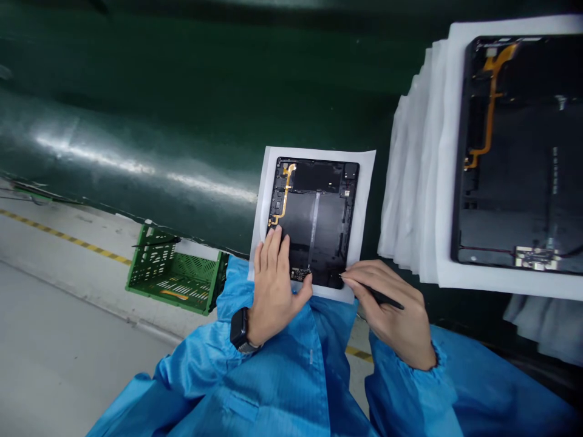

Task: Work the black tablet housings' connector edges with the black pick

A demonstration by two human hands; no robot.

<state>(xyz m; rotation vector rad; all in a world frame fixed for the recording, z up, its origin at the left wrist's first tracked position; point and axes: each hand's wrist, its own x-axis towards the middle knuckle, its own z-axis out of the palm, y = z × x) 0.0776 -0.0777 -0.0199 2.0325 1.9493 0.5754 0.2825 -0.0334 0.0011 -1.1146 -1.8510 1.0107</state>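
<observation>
An opened tablet housing (303,221) lies on a white foam sheet (365,200) at the bench's near edge. Inside it show an orange flex cable (286,191) along the left and a small circuit board (299,274) at the bottom. My left hand (276,282) lies over the lower left of the housing, fingers stretched out, thumb beside the small board. In my right hand (394,303) is a slim black tool, apparently tweezers (387,299), pinched between the fingers. Its tip meets the housing's lower right corner; any tiny part there is too small to make out.
To the right rises a stack of white foam sheets (410,182) with another opened tablet housing (510,182) on top. A green plastic crate (177,270) stands below the bench on the left. The dark green bench surface (204,109) has a rounded, shiny front edge.
</observation>
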